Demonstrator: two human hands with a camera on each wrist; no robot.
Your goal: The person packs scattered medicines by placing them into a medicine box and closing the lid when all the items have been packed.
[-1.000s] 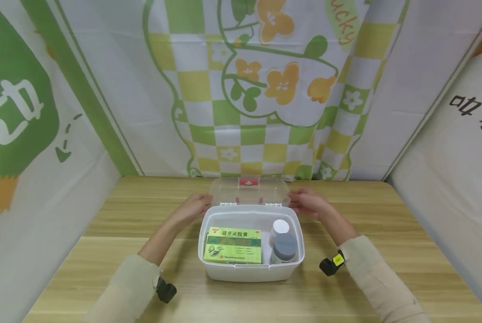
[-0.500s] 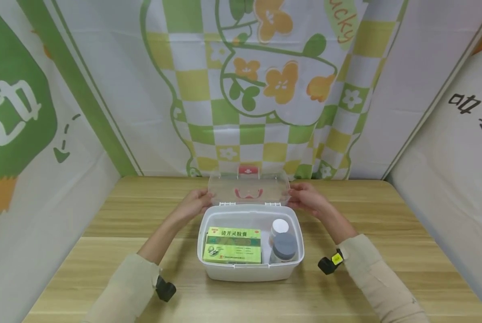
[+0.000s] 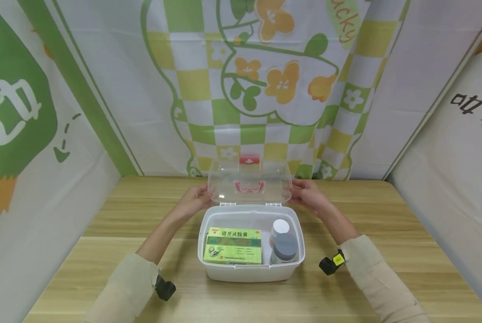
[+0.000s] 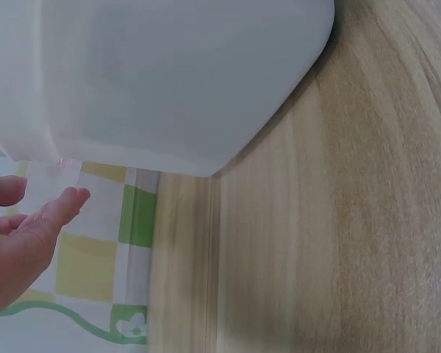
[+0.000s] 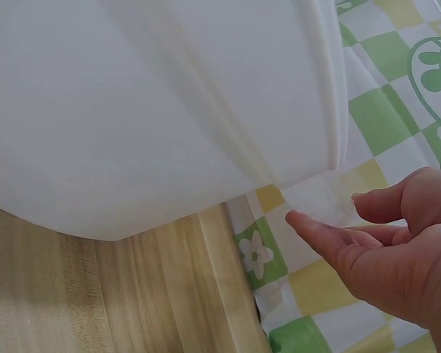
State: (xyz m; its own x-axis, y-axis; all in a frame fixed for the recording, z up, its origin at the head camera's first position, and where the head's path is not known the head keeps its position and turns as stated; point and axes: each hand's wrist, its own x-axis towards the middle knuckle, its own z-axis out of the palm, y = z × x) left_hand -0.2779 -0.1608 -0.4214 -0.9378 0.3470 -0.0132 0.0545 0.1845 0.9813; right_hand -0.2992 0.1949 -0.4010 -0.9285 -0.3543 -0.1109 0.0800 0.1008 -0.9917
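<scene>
A white plastic first-aid box (image 3: pixel 249 273) stands on the table with its clear hinged lid (image 3: pixel 228 177) tilted up at the back. The lid carries a red handle and a red latch with a white cross. My left hand (image 3: pixel 192 202) holds the lid's left side; my right hand (image 3: pixel 309 197) holds its right side. Both wrist views show the thumb apart from the fingers, the see-through lid edge between them. Inside the box lie a green medicine box (image 3: pixel 233 246), a white-capped bottle (image 3: pixel 280 227) and a grey-capped bottle (image 3: pixel 285 247).
The wooden table (image 3: pixel 136 215) extends around the box on all sides. A patterned curtain (image 3: pixel 250 148) hangs right behind the table's back edge, close to the raised lid. Printed cloth walls stand at left and right.
The lid has swung upward on its hinges from lying low behind the box, both hands rising slightly with it. The box and its contents have stayed in place.
</scene>
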